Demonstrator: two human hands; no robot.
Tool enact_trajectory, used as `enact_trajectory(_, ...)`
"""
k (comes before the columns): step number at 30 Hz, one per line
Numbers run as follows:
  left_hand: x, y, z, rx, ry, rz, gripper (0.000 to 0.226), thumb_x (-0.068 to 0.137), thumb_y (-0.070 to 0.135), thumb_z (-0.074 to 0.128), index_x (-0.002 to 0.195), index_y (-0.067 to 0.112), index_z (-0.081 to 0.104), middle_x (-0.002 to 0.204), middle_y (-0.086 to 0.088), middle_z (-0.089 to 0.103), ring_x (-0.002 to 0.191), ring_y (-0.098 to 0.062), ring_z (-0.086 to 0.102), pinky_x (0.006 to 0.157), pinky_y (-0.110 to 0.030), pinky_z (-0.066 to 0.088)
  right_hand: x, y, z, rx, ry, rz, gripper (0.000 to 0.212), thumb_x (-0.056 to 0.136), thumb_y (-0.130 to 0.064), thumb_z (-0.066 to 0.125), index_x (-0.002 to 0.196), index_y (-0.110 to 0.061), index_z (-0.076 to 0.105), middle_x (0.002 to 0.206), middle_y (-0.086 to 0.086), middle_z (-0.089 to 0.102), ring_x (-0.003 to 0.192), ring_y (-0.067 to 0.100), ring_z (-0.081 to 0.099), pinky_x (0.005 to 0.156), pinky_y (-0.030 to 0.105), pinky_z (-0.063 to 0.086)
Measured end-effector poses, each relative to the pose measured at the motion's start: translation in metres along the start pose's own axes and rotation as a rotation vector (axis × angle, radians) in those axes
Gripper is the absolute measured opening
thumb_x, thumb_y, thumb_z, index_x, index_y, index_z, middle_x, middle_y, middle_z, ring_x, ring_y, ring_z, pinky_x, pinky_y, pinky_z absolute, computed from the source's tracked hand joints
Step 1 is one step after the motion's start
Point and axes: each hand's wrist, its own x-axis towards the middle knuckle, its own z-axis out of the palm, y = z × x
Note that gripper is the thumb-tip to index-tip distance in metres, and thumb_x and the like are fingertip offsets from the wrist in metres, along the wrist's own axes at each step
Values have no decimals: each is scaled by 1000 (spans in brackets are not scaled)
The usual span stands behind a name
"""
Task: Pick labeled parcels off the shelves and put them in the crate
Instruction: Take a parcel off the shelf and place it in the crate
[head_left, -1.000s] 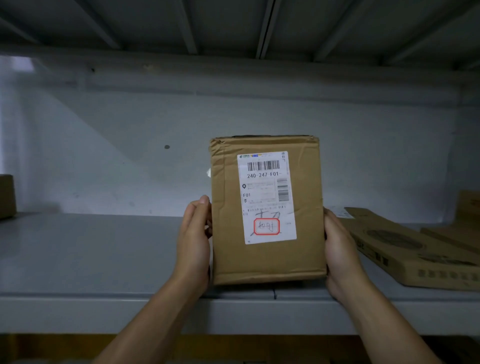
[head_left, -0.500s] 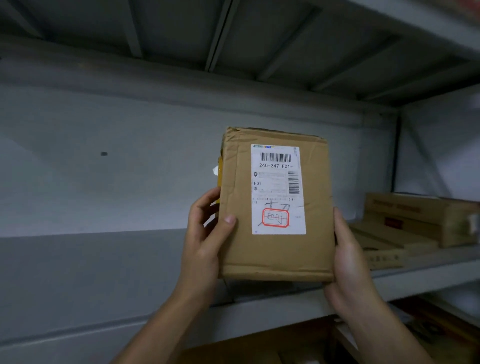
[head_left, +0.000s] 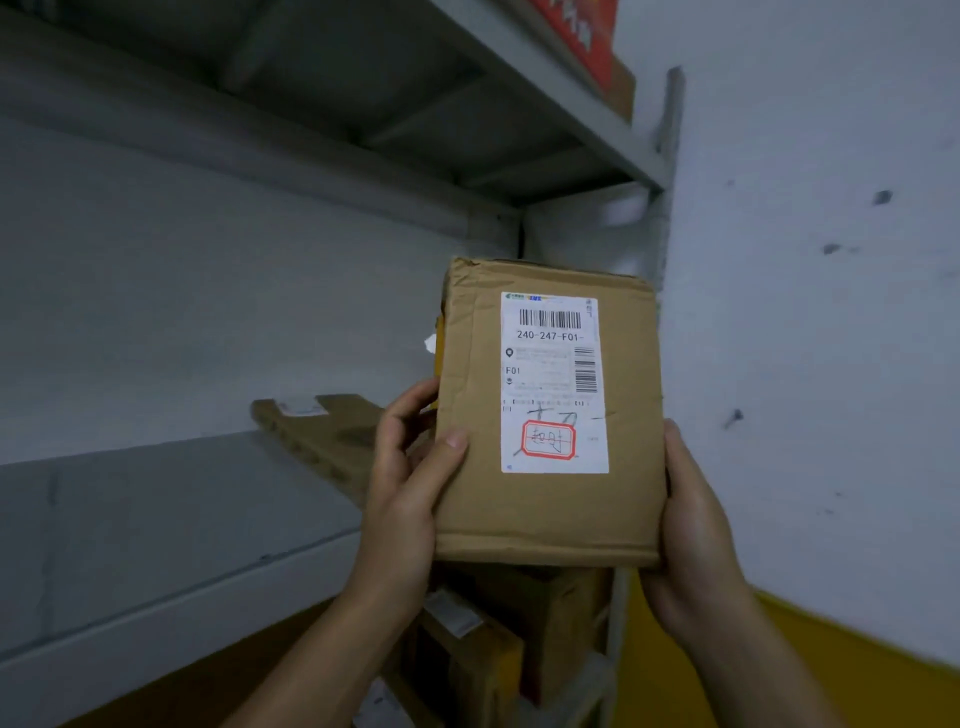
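Note:
A brown cardboard parcel (head_left: 550, 514) with a white shipping label and a red stamp is held upright in the air, in front of the shelf's right end. My left hand (head_left: 410, 488) grips its left edge, thumb on the front face and fingers behind. My right hand (head_left: 691, 525) holds its right edge, palm against the side, fingers hidden behind the box. No crate is in view.
The grey metal shelf (head_left: 156, 525) runs off to the left, with a flat cardboard box (head_left: 322, 426) lying on it behind the parcel. More labeled boxes (head_left: 483, 639) sit on the level below. A white wall (head_left: 810, 312) stands to the right, and a red box (head_left: 587, 36) rests on the shelf above.
The parcel has come off the shelf board and is carried to the right, past the shelf's end post. My left thumb moved onto its front face. The view swung right toward the wall.

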Motion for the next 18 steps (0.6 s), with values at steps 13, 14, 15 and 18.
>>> enact_trajectory(13, -92, -189, 223, -110, -172, -409, 33, 89, 14, 59, 110, 39, 59, 114, 6, 65, 98, -11, 66, 68, -20, 51, -15, -12, -288, -270, 358, 47, 52, 97, -60, 33, 116, -30, 71, 109, -3, 75, 103, 15, 70, 98, 41, 49)
enact_trajectory(14, -100, -199, 231, -109, -181, -448, 34, 91, 13, 58, 110, 41, 58, 114, 9, 65, 101, -11, 65, 71, -22, 51, -19, -9, -301, -291, 377, 66, 50, 96, -60, 35, 118, -31, 70, 110, -4, 75, 104, 15, 70, 96, 40, 49)
enact_trajectory(15, -109, -212, 240, -86, -206, -475, 33, 91, 15, 59, 110, 42, 58, 115, 11, 64, 104, -11, 63, 77, -26, 50, -23, -3, -318, -314, 389, 72, 48, 95, -59, 39, 120, -31, 69, 111, -5, 74, 104, 14, 70, 95, 39, 49)
enact_trajectory(18, -137, -256, 271, -66, -260, -631, 35, 82, 33, 64, 115, 45, 59, 123, 10, 63, 112, -13, 60, 90, -38, 50, -30, 6, -367, -371, 447, 145, 45, 88, -55, 57, 123, -29, 65, 109, -7, 74, 102, 13, 70, 88, 36, 52)
